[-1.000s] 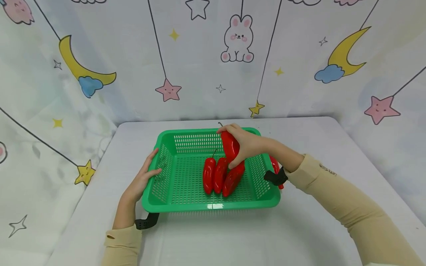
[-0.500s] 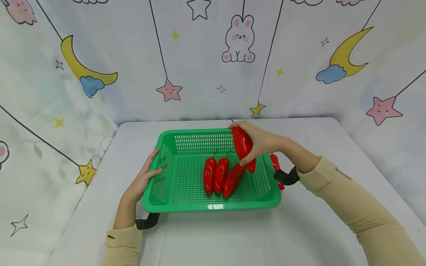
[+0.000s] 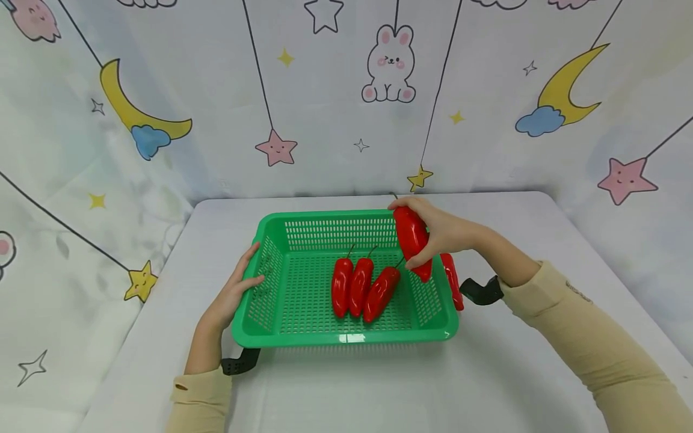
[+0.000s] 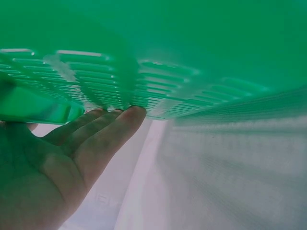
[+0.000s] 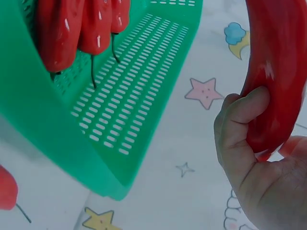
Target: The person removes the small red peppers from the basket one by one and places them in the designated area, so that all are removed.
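In the head view my left hand (image 3: 230,296) holds the green plastic basket (image 3: 292,339) by its left rim, thumb hooked over the edge. The left wrist view shows several straight fingers (image 4: 108,132) against the slotted outer wall. My right hand (image 3: 446,231) grips a glossy red chili pepper (image 3: 409,233) above the basket's right side, stem pointing up and away. In the right wrist view its fingers and thumb wrap the pepper's (image 5: 278,72) lower part. Three more red chili peppers (image 3: 341,287) lie side by side on the basket floor, right of centre.
Another red pepper (image 3: 452,281) lies on the white table (image 3: 346,391) just outside the basket's right wall, partly hidden by it. Behind the table hangs a cloth (image 3: 325,90) printed with moons, stars and a rabbit.
My right hand has carried its pepper to the right, away from the other three, which now show more fully. The left hand and basket have stayed in place.
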The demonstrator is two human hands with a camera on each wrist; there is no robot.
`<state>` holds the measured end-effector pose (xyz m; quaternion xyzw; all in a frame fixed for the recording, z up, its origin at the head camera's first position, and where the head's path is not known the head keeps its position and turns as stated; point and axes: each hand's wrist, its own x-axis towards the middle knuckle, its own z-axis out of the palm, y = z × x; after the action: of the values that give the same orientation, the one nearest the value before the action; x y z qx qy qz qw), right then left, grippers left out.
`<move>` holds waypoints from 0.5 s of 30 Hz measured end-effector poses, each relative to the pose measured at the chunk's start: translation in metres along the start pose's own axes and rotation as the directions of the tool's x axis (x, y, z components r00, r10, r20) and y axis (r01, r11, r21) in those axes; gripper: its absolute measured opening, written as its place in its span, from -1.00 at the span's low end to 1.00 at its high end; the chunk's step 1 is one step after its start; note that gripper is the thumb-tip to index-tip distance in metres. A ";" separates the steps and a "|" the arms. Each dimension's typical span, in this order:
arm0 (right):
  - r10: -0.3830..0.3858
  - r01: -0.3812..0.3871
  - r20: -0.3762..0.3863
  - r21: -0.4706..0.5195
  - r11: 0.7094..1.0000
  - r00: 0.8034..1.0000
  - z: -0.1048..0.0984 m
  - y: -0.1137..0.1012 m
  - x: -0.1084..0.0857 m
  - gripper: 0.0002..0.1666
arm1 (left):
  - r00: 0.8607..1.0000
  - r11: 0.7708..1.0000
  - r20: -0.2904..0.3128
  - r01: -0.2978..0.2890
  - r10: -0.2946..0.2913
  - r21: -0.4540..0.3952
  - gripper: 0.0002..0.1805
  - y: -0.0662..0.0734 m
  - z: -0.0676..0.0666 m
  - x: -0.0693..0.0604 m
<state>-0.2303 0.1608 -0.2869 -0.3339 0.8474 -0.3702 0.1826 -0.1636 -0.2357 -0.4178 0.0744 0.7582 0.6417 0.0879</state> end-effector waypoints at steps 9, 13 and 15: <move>0.084 -0.083 -0.011 0.061 0.995 0.996 -0.013 0.009 -0.017 0.13 | 1.000 1.000 -0.001 -0.006 0.006 0.001 -0.28 -0.001 -0.001 0.000; 0.106 -0.104 -0.024 0.081 0.991 0.994 -0.018 0.013 -0.026 0.13 | 1.000 1.000 -0.001 -0.007 0.007 0.002 -0.28 -0.001 0.000 0.000; 0.122 -0.118 -0.026 0.098 0.988 0.992 -0.020 0.016 -0.031 0.14 | 1.000 1.000 0.002 -0.005 0.005 -0.005 -0.28 -0.001 0.000 -0.001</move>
<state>-0.2262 0.2006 -0.2833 -0.2671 0.8499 -0.4044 0.2070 -0.1631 -0.2363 -0.4190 0.0767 0.7564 0.6438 0.0871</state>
